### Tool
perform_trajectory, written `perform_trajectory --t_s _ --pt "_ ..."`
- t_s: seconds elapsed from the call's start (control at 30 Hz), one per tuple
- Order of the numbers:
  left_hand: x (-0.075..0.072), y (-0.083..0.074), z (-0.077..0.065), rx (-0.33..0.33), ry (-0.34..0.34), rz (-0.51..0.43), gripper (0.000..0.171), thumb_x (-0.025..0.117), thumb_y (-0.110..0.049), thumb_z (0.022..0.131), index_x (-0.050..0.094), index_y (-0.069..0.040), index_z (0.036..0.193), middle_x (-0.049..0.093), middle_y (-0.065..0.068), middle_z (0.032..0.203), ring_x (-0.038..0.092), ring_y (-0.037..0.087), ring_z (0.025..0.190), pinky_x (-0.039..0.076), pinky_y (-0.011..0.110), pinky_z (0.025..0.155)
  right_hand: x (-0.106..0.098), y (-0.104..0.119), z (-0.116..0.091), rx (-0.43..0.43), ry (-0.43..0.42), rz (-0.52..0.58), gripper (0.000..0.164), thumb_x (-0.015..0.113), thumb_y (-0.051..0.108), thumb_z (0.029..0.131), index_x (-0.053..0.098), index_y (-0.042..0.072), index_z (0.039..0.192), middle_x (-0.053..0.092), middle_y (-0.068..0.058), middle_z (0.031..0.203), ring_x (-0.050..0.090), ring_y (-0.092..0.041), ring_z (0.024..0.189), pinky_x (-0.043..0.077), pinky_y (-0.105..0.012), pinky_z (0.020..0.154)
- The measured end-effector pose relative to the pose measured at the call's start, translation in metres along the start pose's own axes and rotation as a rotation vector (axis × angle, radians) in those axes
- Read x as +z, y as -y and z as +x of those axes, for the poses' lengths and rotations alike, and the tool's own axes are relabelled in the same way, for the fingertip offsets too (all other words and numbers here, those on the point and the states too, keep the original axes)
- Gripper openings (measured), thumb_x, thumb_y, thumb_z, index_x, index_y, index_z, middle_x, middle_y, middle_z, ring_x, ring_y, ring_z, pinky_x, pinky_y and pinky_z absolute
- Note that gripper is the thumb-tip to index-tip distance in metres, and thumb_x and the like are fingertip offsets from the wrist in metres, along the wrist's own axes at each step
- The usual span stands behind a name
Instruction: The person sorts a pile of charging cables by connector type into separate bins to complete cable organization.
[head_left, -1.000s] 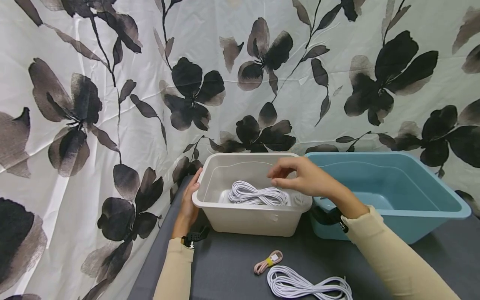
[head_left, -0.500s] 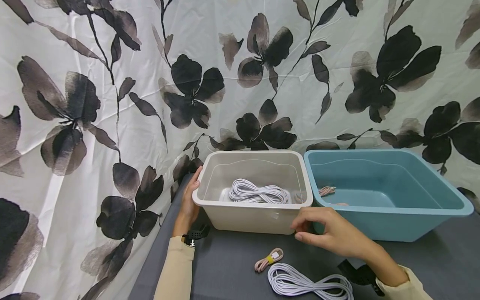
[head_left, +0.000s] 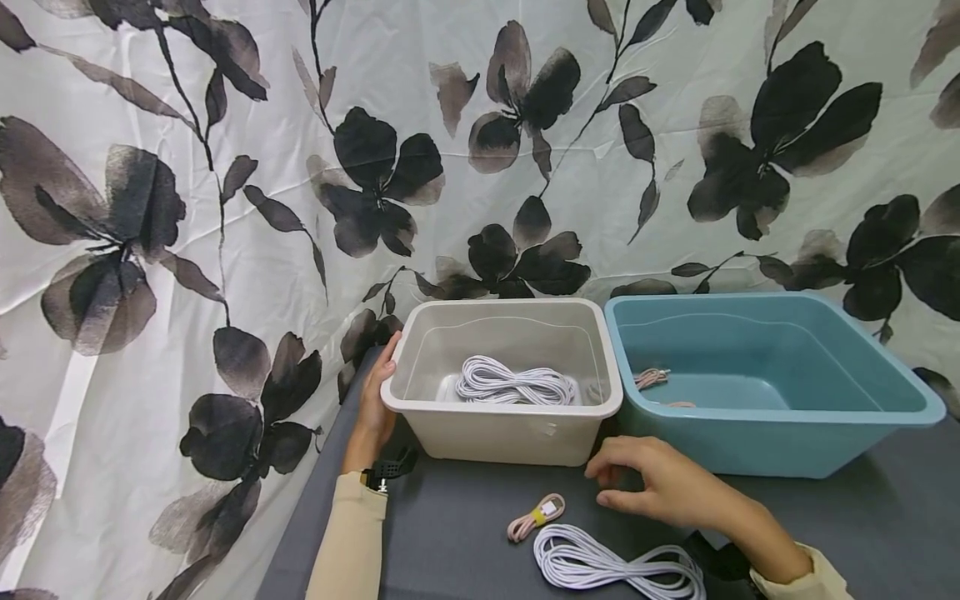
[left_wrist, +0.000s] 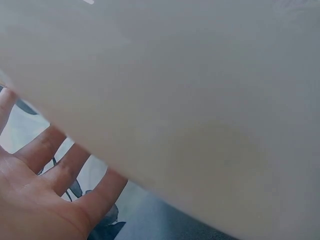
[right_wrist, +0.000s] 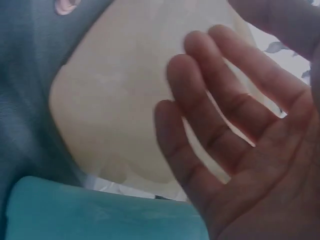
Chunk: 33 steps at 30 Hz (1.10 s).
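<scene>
My left hand (head_left: pixel 377 400) rests along the left side of a beige plastic bin (head_left: pixel 495 435). In the left wrist view its fingers (left_wrist: pixel 102 195) stretch out against the bin's wall. A bundled white cable (head_left: pixel 517 385) lies inside that bin. My right hand (head_left: pixel 660 482) hovers over the grey surface in front of the two bins, holding nothing; in the right wrist view the fingers (right_wrist: pixel 192 107) are loosely bent and spread. Below and left of it lie a small pink cable (head_left: pixel 536 518) with a yellow tie and a coiled white cable (head_left: pixel 611 567).
A blue plastic bin (head_left: pixel 780 446) stands close against the beige bin's right side. Pinkish cable (head_left: pixel 651 377) shows inside its left end. Behind both hangs a white cloth (head_left: pixel 285 150) with dark flowers, and the grey surface (head_left: pixel 450 521) extends in front.
My right hand has come out from above the beige bin, down and to the right, to the surface in front. My left hand stays at the beige bin's side.
</scene>
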<state>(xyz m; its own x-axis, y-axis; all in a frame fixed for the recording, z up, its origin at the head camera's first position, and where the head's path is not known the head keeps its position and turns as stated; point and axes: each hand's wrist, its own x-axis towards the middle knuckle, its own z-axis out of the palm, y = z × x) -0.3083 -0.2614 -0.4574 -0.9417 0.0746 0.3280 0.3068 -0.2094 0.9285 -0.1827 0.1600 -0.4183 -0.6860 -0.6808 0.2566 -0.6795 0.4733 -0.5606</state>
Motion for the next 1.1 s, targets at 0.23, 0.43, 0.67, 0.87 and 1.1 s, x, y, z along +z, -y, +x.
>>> perform_trajectory --t_s 0.23,0.43,0.67,0.87,1.1 --pt "-0.001 0.000 0.001 0.009 -0.012 0.009 0.062 0.033 -0.022 0.101 0.029 -0.014 0.163 0.030 0.000 0.169 0.030 0.015 0.152 0.033 0.022 0.112 0.015 -0.012 -0.001 0.069 0.142 -0.060 0.020 0.081 0.035 0.086 0.072 0.030 0.103 0.063 0.017 0.093 0.055 0.002 0.084 0.047 -0.025 0.070" --pt "0.000 -0.001 0.001 0.011 -0.014 0.010 0.062 0.034 -0.023 0.101 0.031 -0.016 0.162 0.032 -0.001 0.168 0.030 0.015 0.151 0.033 0.023 0.112 0.024 -0.016 -0.005 0.127 0.262 -0.017 0.022 0.083 0.040 0.082 0.071 0.028 0.097 0.060 0.019 0.087 0.053 0.003 0.078 0.043 -0.023 0.067" --pt "0.000 0.000 0.000 0.002 -0.014 0.028 0.061 0.035 -0.025 0.101 0.033 -0.020 0.162 0.032 -0.003 0.168 0.030 0.016 0.152 0.033 0.024 0.112 0.030 -0.019 -0.012 0.202 0.372 -0.027 0.030 0.089 0.042 0.074 0.067 0.030 0.091 0.057 0.019 0.080 0.050 0.003 0.073 0.042 -0.024 0.065" --pt "0.000 0.001 -0.002 -0.002 -0.020 0.044 0.059 0.034 -0.026 0.102 0.035 -0.025 0.161 0.032 -0.005 0.168 0.028 0.017 0.154 0.030 0.029 0.114 0.036 -0.018 -0.014 0.221 0.422 -0.009 0.032 0.092 0.037 0.069 0.065 0.031 0.086 0.056 0.019 0.075 0.049 0.004 0.067 0.042 -0.022 0.061" --pt "0.000 0.002 -0.001 0.001 -0.017 0.042 0.061 0.034 -0.027 0.101 0.033 -0.022 0.162 0.032 -0.005 0.168 0.026 0.016 0.154 0.030 0.026 0.114 0.040 -0.019 -0.014 0.203 0.427 -0.026 0.031 0.092 0.036 0.066 0.063 0.032 0.077 0.055 0.020 0.068 0.048 0.005 0.060 0.040 -0.020 0.057"
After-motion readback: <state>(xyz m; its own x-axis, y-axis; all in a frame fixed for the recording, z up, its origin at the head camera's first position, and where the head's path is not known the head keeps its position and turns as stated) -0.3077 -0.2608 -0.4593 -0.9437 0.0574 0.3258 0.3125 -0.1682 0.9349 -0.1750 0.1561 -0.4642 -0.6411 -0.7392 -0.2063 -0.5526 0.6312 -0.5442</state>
